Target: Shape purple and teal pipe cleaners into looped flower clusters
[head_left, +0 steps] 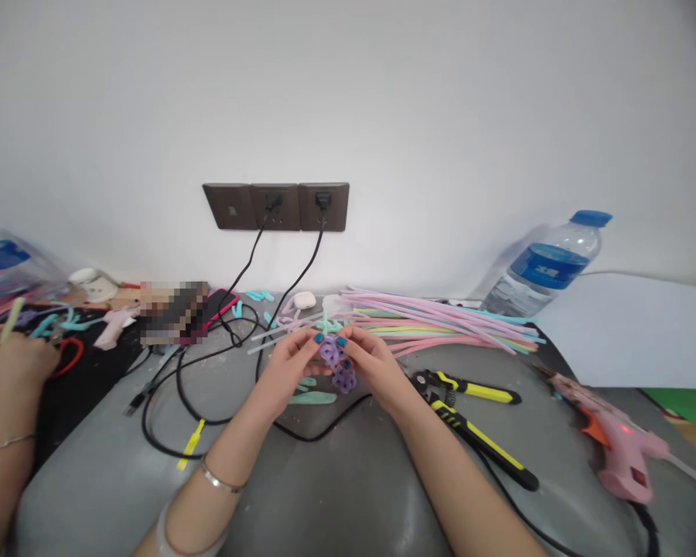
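Note:
Between the fingertips of my left hand (295,362) and my right hand (371,362) is a purple pipe-cleaner flower (330,351), its stems bent into small loops. Both hands are closed in a pinch on it. A second purple looped flower (344,379) shows just below, close to my right fingers; whether it is joined to the first I cannot tell. Mint-green pipe-cleaner pieces (328,325) appear right behind the fingertips. Under my left hand lies a folded pale green pipe-cleaner piece (313,398) on the grey table.
Long pastel pipe cleaners (441,321) lie behind my hands. Yellow-black pliers (481,425), a pink glue gun (620,449) and a water bottle (548,263) are at right. Black cables (177,387) loop at left. Another person's hand (17,367) works beside red-handled scissors (73,357).

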A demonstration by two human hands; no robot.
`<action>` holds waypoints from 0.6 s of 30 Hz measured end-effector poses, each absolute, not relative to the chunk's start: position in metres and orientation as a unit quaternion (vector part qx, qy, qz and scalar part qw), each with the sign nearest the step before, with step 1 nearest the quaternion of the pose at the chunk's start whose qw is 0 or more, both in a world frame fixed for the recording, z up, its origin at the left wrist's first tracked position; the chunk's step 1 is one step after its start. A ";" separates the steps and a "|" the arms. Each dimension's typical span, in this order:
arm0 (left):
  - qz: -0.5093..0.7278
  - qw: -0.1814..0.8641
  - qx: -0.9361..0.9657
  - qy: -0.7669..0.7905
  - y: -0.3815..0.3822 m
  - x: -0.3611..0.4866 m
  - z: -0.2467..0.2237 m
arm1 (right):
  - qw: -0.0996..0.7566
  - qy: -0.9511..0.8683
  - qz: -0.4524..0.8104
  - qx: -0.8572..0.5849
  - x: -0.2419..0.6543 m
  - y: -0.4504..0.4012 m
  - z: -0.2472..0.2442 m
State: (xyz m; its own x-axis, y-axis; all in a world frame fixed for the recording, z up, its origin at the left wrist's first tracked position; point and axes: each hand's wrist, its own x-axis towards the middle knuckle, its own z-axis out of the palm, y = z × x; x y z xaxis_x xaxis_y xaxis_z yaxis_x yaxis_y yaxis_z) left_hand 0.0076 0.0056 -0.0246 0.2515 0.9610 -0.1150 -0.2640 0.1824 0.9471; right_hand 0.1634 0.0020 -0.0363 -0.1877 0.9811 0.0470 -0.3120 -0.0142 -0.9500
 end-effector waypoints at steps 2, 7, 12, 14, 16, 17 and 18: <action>0.467 0.655 0.440 0.398 0.006 0.007 -0.025 | 0.529 -0.468 0.610 -0.360 0.164 0.002 -0.037; 0.454 0.631 0.477 0.411 0.006 0.007 -0.023 | 0.533 -0.484 0.595 -0.358 0.166 0.005 -0.041; 0.458 0.650 0.458 0.398 0.007 0.006 -0.024 | 0.562 -0.570 0.485 -0.352 0.172 0.008 -0.040; 0.461 0.665 0.440 0.390 0.007 0.006 -0.024 | 0.558 -0.610 0.445 -0.345 0.173 0.009 -0.039; 0.463 0.675 0.427 0.385 0.007 0.006 -0.023 | 0.557 -0.617 0.432 -0.351 0.174 0.009 -0.038; 0.464 0.678 0.422 0.382 0.007 0.006 -0.023 | 0.558 -0.613 0.428 -0.359 0.174 0.009 -0.038; 0.465 0.681 0.419 0.379 0.006 0.006 -0.022 | 0.559 -0.609 0.426 -0.369 0.174 0.009 -0.038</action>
